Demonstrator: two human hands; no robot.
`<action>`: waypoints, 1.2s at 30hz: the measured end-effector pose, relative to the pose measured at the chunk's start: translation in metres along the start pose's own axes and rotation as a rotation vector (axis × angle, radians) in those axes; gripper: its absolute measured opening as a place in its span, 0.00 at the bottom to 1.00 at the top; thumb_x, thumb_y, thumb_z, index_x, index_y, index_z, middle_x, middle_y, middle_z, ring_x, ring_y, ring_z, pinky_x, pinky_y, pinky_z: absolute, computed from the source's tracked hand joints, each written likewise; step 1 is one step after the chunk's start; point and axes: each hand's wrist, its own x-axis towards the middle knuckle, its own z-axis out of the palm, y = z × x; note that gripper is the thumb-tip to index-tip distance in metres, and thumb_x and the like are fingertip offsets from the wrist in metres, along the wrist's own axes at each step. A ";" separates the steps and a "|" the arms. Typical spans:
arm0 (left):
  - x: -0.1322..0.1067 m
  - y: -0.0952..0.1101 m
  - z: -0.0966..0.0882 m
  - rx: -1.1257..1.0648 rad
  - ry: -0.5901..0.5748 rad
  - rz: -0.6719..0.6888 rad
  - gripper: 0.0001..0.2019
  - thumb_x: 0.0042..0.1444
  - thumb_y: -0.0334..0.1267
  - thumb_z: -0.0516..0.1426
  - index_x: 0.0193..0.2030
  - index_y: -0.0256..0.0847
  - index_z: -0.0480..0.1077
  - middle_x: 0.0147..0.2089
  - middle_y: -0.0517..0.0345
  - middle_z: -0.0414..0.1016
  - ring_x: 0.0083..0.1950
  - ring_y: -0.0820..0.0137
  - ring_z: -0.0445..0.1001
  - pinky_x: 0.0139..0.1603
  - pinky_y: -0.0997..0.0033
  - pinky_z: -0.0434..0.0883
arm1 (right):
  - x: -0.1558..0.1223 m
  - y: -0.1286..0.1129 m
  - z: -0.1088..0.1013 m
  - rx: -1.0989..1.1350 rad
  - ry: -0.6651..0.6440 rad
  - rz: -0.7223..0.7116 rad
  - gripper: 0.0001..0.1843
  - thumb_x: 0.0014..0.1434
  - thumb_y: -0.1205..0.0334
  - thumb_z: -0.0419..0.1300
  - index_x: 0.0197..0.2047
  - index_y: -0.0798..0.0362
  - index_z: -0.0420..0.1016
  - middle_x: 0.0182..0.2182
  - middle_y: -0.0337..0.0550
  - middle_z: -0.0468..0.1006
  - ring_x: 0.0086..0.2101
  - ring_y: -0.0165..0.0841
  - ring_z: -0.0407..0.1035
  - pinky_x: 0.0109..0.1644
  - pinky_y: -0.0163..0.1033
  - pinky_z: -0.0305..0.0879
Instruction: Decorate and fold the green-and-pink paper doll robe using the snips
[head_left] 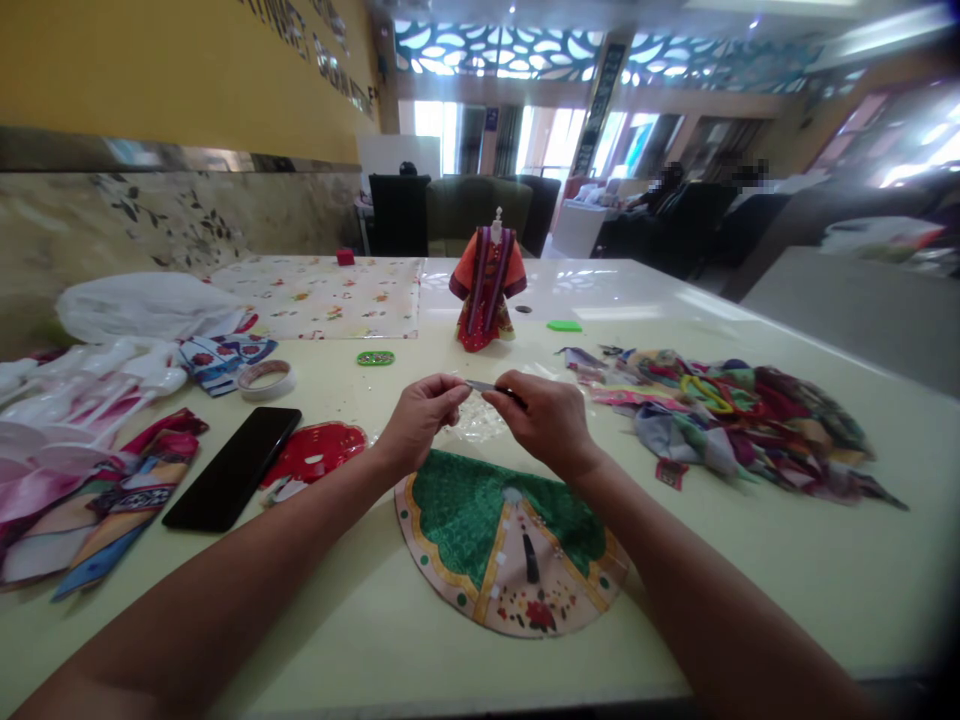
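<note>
My left hand (421,415) and my right hand (546,418) meet above the table, fingers pinched together. Between them they hold a small thin grey strip (480,386); what it is I cannot make out. Just beneath them lies crinkled clear plastic (480,420). Nearer to me, a half-round green and beige printed fabric piece (506,545) lies flat on the pale yellow table (750,560). A small doll mannequin in an orange and red robe (487,290) stands upright beyond my hands.
A black phone (234,466) and a red cut-out piece (319,452) lie at left, with a tape roll (265,379), printed fabrics and white plastic bags (142,305) behind. A heap of colourful scraps (720,420) sits at right. Blurred people sit far back.
</note>
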 end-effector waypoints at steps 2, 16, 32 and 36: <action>0.000 0.000 0.000 0.000 -0.003 0.004 0.13 0.45 0.42 0.68 0.31 0.37 0.73 0.20 0.66 0.64 0.22 0.80 0.60 0.26 0.78 0.58 | 0.000 -0.001 -0.001 0.014 -0.007 0.018 0.17 0.63 0.48 0.55 0.31 0.51 0.74 0.23 0.38 0.75 0.24 0.30 0.65 0.29 0.36 0.46; -0.001 0.002 0.000 0.015 -0.010 0.015 0.13 0.46 0.42 0.67 0.31 0.36 0.72 0.21 0.66 0.64 0.23 0.80 0.60 0.26 0.79 0.58 | 0.002 -0.007 -0.004 0.137 -0.040 0.112 0.17 0.62 0.48 0.55 0.30 0.50 0.74 0.19 0.37 0.71 0.23 0.29 0.61 0.29 0.36 0.48; -0.001 0.000 -0.001 -0.069 -0.077 0.052 0.12 0.51 0.41 0.65 0.36 0.41 0.67 0.26 0.67 0.63 0.24 0.81 0.62 0.26 0.79 0.59 | 0.007 0.001 0.000 0.557 -0.129 0.172 0.18 0.63 0.50 0.52 0.27 0.53 0.68 0.21 0.35 0.66 0.25 0.29 0.59 0.31 0.35 0.54; 0.000 -0.001 -0.002 -0.075 -0.084 0.049 0.12 0.52 0.42 0.65 0.36 0.41 0.67 0.25 0.67 0.63 0.23 0.81 0.61 0.27 0.79 0.59 | 0.004 -0.002 -0.002 0.440 -0.112 0.149 0.17 0.63 0.51 0.53 0.28 0.52 0.70 0.21 0.35 0.68 0.24 0.28 0.59 0.30 0.35 0.51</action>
